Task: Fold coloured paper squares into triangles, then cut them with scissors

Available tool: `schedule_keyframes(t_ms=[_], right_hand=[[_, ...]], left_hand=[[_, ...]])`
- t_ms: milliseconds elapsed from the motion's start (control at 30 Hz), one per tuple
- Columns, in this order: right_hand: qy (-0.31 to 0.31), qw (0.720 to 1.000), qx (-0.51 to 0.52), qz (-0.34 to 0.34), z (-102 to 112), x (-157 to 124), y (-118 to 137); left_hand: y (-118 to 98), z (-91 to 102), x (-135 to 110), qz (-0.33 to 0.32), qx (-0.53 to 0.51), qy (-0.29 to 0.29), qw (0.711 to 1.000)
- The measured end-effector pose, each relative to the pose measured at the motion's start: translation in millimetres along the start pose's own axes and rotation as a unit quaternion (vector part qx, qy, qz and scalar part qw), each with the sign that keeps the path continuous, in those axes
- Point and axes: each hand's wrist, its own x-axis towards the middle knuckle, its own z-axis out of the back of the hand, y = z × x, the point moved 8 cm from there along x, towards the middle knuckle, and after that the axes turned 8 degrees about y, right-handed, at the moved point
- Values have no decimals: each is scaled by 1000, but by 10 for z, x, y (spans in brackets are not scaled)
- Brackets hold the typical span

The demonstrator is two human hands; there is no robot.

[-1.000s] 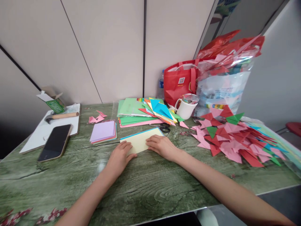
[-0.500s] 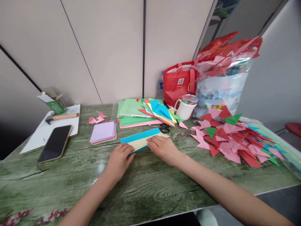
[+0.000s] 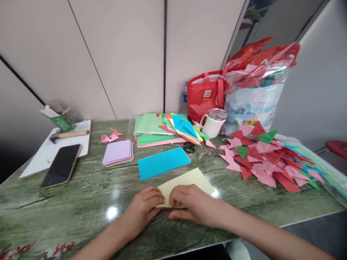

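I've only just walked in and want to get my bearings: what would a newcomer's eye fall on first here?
Probably the heap of folded paper pieces, mostly pink and red, on the right of the table, with a stuffed plastic bag standing behind it. Next might come the bright blue paper lying flat near the middle, just beyond the pale yellow paper that the left fingers and right fingers touch.
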Motion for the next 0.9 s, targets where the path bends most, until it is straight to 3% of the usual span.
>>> schedule_keyframes(t_ms=[100,267,400,500,567,667,767,900], right_hand=[[-14,994,104,-10,-61,98,-55],[-57,970,234,-20,-128,125,-235],[-42,947,315,-37,-219,141,-342],[-42,966,256,-16,-152,147,-345],[-42,988,146,37,-66,146,-285],[-21,992,42,120,-28,145,-218],[-23,986,78,145,-15,156,-245],[-23,984,138,111,-62,160,-289]], left_hand=[[54,-23,-62,31,-32,-1,999],[292,-22,-294,158,-43,-17,986],[263,29,-301,132,-15,-29,991],[192,45,-255,91,30,-18,995],[164,31,-233,72,49,1,996],[154,2,-211,49,43,32,997],[173,4,-198,40,33,47,998],[170,12,-190,14,16,77,997]])
